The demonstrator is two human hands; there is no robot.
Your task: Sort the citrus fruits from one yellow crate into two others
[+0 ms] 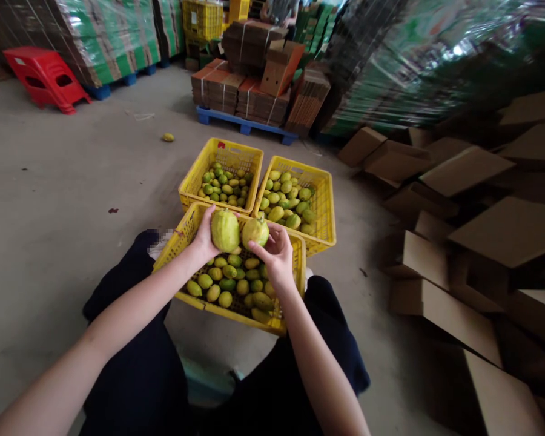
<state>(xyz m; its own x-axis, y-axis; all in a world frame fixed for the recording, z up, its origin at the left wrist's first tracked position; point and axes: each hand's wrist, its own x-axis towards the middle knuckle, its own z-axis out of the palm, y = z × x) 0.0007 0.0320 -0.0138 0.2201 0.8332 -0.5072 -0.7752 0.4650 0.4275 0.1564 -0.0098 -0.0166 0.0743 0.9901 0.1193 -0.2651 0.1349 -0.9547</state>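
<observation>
My left hand [205, 233] grips a large ribbed yellow-green fruit [226, 231] from its left side. Close beside it, my right hand [277, 251] holds a smaller, rounder yellow-green fruit [255, 232] between thumb and fingers. Both fruits are above the near yellow crate [195, 301], which holds several green and yellow fruits [229, 272]. Beyond it stand two more yellow crates of fruit, one at the back left [188, 181] and one at the back right [327, 209]. The far sides of both held fruits are hidden.
Open cardboard boxes [458, 309] pile up on the right. A blue pallet [245, 124] bears flattened cartons [263, 100] behind the crates. A red stool [49, 75] stands at the back left, and a loose fruit [168, 137] lies on the floor. A person [279, 11] is at the far back.
</observation>
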